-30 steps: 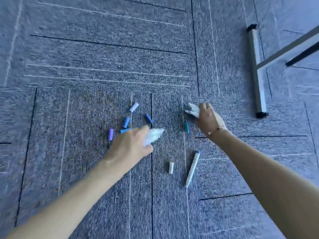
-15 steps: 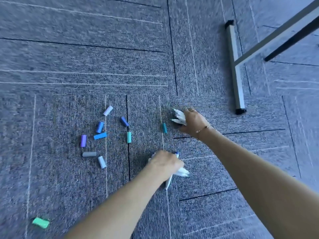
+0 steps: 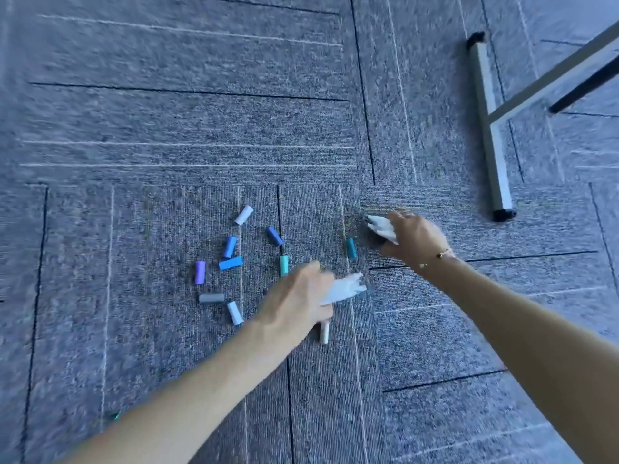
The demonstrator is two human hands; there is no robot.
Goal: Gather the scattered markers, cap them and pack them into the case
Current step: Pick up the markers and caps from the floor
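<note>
My left hand [image 3: 298, 303] grips a bundle of white markers [image 3: 343, 289] just above the grey carpet, their ends pointing right. My right hand [image 3: 410, 237] holds a second bundle of white markers [image 3: 382, 226], tips pointing left. Several loose caps lie on the carpet left of both hands: a white cap [image 3: 243, 215], blue caps [image 3: 230, 246], a purple cap [image 3: 200, 272], a grey cap [image 3: 211, 298], a teal cap [image 3: 284, 265] and a darker teal cap [image 3: 351, 248]. A small white cap [image 3: 324, 332] pokes out beneath my left hand. No case is in view.
A metal table foot [image 3: 489, 128] with black end caps lies on the carpet at the upper right, with a slanted frame bar [image 3: 552, 72] rising from it. A green speck [image 3: 115, 416] shows at the lower left beside my forearm.
My left hand has lifted up and left from the single marker's spot, and that marker no longer lies on the carpet. The right hand has hardly moved.
</note>
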